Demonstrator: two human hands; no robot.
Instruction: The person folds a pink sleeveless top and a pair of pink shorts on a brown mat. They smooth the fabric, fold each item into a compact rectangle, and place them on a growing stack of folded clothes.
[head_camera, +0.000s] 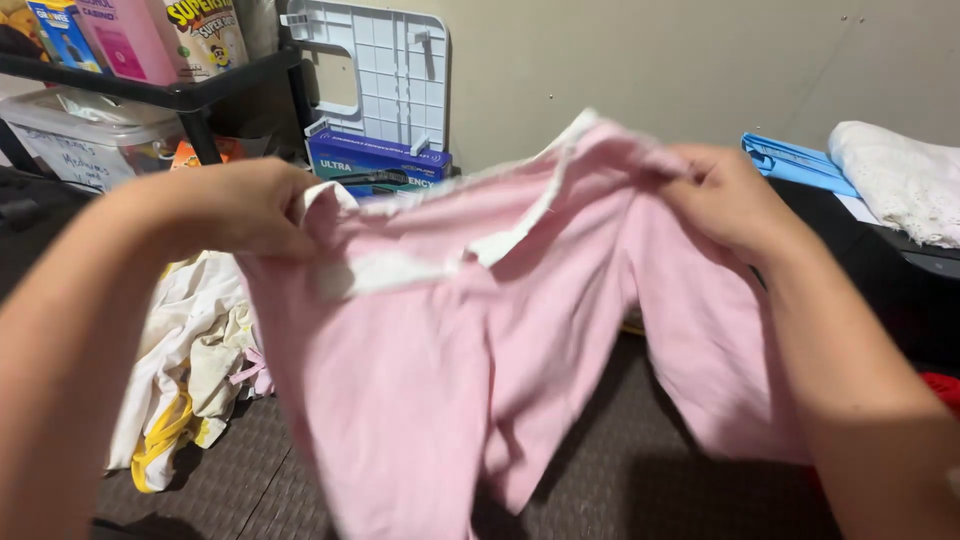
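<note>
1. Forearms fill the near edges of the view; between them hangs a pink garment (480, 340), held up over a dark textured floor mat (640, 470).
2. Room: beige wall behind. Black shelf (190, 95) at upper left carrying colourful boxes; a clear plastic bin (85, 135) beneath it. A white plastic panel (385, 70) leans on the wall above a blue box (375, 165).
3. Cream and yellow clothes (190, 370) lie heaped on the mat at left. A blue folder (795, 160) and white lacy cloth (900, 180) sit at right.
4. My left hand (240, 205): fingers closed, pinching the garment's white-trimmed top edge.
5. My right hand (725, 200): fingers closed, gripping the same edge's other end.
6. Garment: top edge runs side to side, rising toward my right hand; both legs hang downward. Some motion blur.
</note>
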